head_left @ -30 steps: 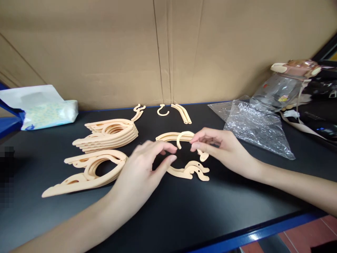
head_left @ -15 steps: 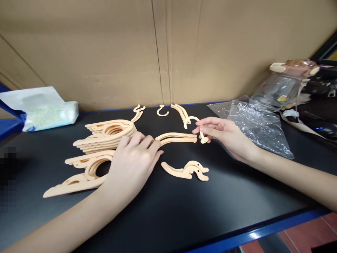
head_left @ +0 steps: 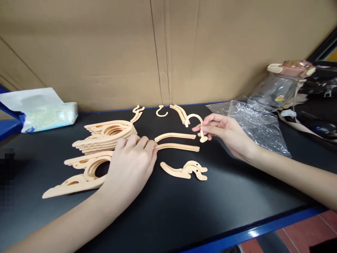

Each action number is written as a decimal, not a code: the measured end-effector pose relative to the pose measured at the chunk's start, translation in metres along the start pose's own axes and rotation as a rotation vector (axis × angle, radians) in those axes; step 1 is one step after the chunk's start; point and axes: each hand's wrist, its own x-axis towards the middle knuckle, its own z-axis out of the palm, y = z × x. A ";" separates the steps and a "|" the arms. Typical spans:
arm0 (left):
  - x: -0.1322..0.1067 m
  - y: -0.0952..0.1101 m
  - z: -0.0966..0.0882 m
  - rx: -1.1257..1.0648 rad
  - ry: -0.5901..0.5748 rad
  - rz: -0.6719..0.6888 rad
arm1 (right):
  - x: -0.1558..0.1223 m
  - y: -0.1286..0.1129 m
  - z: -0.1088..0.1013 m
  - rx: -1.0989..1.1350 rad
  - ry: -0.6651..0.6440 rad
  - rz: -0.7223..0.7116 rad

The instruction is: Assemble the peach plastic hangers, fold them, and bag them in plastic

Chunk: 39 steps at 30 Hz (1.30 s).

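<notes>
My right hand pinches a cream plastic hanger hook, its curve up and its round foot down. My left hand is closed on the left end of a slim curved hanger arm; the fingertips are partly hidden. Just behind it lies a similar curved arm. In front of them rests a pair of stacked curved hanger pieces with small holes. Left of my left hand are a stack of folded hanger parts and more ring-centred hanger parts, partly covered by my wrist.
Along the back lie small curved pieces, a loose hook and more hanger arms. A tissue pack stands back left. Clear plastic bags and a bottle are at the right. Cardboard walls the table's back.
My left hand has drawn the nearer curved arm toward me, apart from the one beside it. The hook in my right hand has tilted slightly and stands more upright.
</notes>
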 end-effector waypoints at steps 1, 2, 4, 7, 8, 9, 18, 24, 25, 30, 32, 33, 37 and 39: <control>0.000 0.000 -0.002 -0.004 -0.001 -0.007 | 0.001 0.001 0.000 -0.005 -0.001 0.003; 0.001 -0.001 -0.004 -0.010 0.001 -0.015 | 0.001 0.002 -0.001 -0.014 0.000 0.011; 0.001 -0.002 -0.006 -0.034 0.008 -0.027 | 0.003 0.004 -0.001 -0.033 0.004 0.033; 0.002 -0.003 -0.008 -0.100 0.014 -0.045 | 0.004 0.005 -0.001 -0.035 0.007 0.073; 0.002 -0.003 -0.008 -0.137 0.019 -0.055 | 0.004 0.005 0.000 -0.029 0.004 0.085; 0.001 -0.003 -0.008 -0.189 0.026 -0.071 | 0.004 0.005 0.000 -0.021 0.000 0.096; 0.000 -0.002 -0.015 -0.826 0.076 -0.254 | -0.001 0.004 0.002 0.001 -0.066 0.120; 0.002 0.005 -0.017 -1.174 -0.077 -0.370 | -0.004 0.003 0.004 -0.006 -0.130 0.142; 0.003 0.006 -0.017 -1.237 -0.107 -0.386 | -0.005 0.002 0.005 0.002 -0.155 0.149; 0.005 0.014 -0.021 -1.544 -0.252 -0.519 | -0.008 -0.001 0.010 0.062 -0.243 0.185; 0.005 0.016 -0.023 -1.668 -0.364 -0.597 | -0.009 -0.003 0.012 0.074 -0.271 0.221; 0.004 0.017 -0.023 -1.721 -0.424 -0.622 | -0.009 -0.004 0.012 0.085 -0.288 0.242; 0.004 0.019 -0.021 -1.829 -0.548 -0.607 | -0.009 -0.003 0.013 0.179 -0.334 0.276; 0.003 0.019 -0.019 -1.850 -0.616 -0.582 | -0.009 0.000 0.013 0.196 -0.341 0.243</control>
